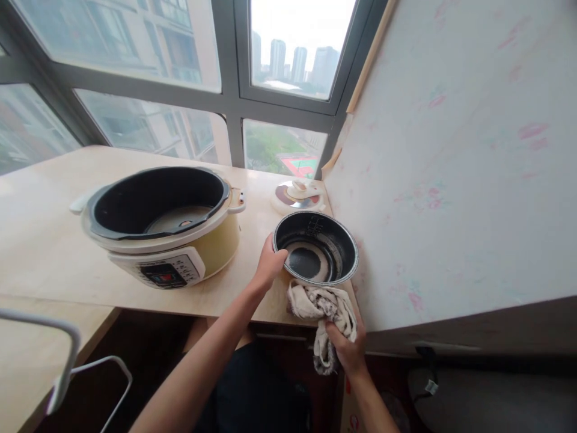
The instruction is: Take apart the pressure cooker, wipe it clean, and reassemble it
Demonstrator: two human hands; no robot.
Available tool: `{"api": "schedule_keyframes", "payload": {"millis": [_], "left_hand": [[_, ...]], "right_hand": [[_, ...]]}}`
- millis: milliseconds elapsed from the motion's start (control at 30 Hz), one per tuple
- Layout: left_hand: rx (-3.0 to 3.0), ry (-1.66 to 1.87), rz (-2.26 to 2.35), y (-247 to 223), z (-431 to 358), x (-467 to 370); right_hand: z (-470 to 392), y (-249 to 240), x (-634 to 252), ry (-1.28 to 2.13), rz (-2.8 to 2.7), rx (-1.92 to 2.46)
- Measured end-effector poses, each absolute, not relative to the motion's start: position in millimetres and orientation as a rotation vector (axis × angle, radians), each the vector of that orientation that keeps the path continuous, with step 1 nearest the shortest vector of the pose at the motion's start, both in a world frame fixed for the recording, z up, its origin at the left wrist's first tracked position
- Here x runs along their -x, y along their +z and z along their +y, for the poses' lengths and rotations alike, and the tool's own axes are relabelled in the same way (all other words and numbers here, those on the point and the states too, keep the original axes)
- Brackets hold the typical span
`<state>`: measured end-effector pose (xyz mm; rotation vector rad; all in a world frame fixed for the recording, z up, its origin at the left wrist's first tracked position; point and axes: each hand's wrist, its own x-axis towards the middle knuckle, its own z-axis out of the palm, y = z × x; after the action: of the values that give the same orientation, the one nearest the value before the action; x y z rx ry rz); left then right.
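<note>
A black inner pot (315,249) stands tilted near the right end of the counter, its inside facing up and toward me. My left hand (271,262) grips its left rim, thumb over the edge. In my right hand (349,349) is a bunched, stained beige cloth (322,307), which lies against the near outer side of the pot. To the left sits a pressure cooker body (216,249) with no lid on it and a control panel on its front. Behind the pot rests a round white lid (298,197).
The counter (252,240) runs along large windows, with a papered wall (451,150) close on the right. A bent white metal tube (67,337) is at the lower left. Below the counter edge are a box and a dark cable.
</note>
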<state>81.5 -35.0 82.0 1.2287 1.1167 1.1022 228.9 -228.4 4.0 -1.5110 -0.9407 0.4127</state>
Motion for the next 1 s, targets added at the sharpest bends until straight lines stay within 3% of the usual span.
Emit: {"api": "schedule_keyframes", "payload": {"millis": [400, 1000], "left_hand": [[-1.202, 0.919, 0.934, 95.1, -1.4, -46.4], [-0.631, 1.071, 0.893, 77.9, -25.2, -19.3]], "right_hand": [[-198.5, 10.5, -229.2, 0.239, -0.513, 1.46], [-181.6, 96.5, -209.3, 0.241, -0.6, 1.217]]}}
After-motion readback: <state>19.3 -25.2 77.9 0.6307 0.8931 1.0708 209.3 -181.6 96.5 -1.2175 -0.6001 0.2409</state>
